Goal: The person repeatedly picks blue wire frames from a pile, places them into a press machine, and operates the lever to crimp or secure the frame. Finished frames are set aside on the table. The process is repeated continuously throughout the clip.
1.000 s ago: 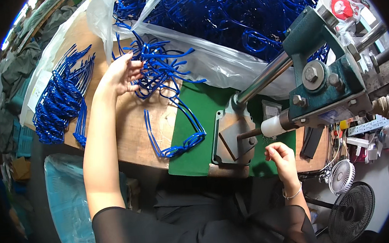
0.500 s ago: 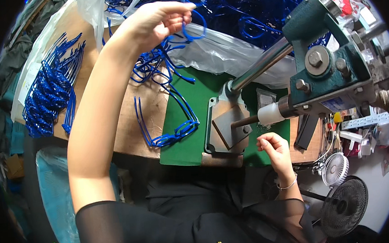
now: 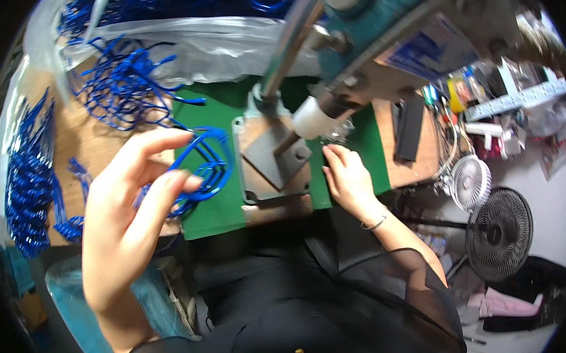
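Between thumb and forefinger, my left hand (image 3: 131, 210) pinches a blue eyeglass frame (image 3: 219, 160), blurred by motion, over the left part of a green mat (image 3: 211, 222). To its right stands a green hand press (image 3: 368, 39) with a white collar (image 3: 310, 118) on its ram and a metal base plate (image 3: 255, 168). My right hand (image 3: 352, 183) rests on the mat right of that base, its fingers drawn together beside a small clear packet (image 3: 340, 131). Whatever its fingertips hold is too small to make out.
A tangle of blue frames (image 3: 125, 76) lies beyond my left hand; a neat stack of frames (image 3: 29, 184) is at far left. Behind, clear plastic sheeting (image 3: 221, 49) borders more frames. A black bar (image 3: 409, 128), a white fan (image 3: 470, 183) and a black fan (image 3: 499, 232) are at right.
My left hand has come down from the heap at the back toward the mat with a blue frame. My right hand has moved toward the clear packet. The view has shifted.
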Action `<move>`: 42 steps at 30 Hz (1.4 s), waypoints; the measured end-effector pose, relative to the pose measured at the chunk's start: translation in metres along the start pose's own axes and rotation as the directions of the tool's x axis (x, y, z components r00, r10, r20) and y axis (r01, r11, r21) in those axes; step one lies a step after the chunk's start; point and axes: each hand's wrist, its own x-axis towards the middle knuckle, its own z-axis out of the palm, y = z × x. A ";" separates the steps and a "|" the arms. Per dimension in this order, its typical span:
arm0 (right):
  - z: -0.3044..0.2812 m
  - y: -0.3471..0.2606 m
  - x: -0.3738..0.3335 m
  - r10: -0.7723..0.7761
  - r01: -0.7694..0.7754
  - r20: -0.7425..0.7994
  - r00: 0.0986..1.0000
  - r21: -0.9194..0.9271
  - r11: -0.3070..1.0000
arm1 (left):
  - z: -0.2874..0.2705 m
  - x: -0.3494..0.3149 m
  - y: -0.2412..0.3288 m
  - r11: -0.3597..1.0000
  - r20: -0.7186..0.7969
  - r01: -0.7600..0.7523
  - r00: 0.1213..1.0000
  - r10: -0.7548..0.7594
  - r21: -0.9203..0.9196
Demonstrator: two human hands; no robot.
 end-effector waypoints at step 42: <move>-0.016 0.028 0.013 0.393 -0.496 0.327 0.859 0.718 0.488 | 0.085 -0.006 -0.018 0.555 -0.247 -0.215 0.969 0.016 -0.804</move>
